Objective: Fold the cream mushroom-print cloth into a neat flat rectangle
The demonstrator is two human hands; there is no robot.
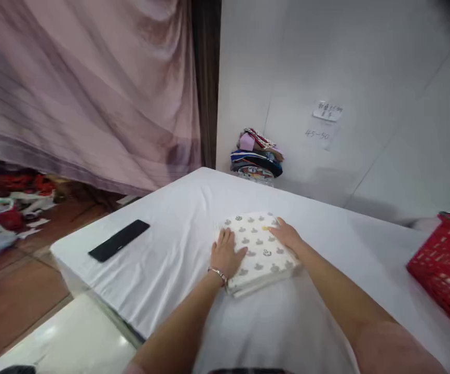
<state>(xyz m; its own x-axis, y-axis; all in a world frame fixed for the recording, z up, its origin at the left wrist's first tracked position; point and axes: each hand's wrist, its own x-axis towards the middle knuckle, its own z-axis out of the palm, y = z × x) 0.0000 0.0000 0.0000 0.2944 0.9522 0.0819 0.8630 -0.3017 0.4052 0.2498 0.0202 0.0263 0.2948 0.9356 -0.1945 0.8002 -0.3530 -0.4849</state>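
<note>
A folded white cloth [259, 253] with a grey printed pattern lies on the white-covered table in front of me. Its near edge shows several layers. My left hand [228, 255] rests flat on the left side of the cloth, thumb spread away from the fingers, a bracelet [218, 274] at the wrist. On the far right corner lies my right hand [288, 236], its thumb and a finger apart on the fabric; its other fingers are hard to make out. Neither hand lifts the cloth.
A long black flat object [119, 240] lies at the table's left. Folded clothes [256, 156] are stacked at the back against the wall. A red plastic basket [445, 265] stands on the right. Pink curtain [131, 93] hangs behind; piled items [10, 213] lie on the floor at left.
</note>
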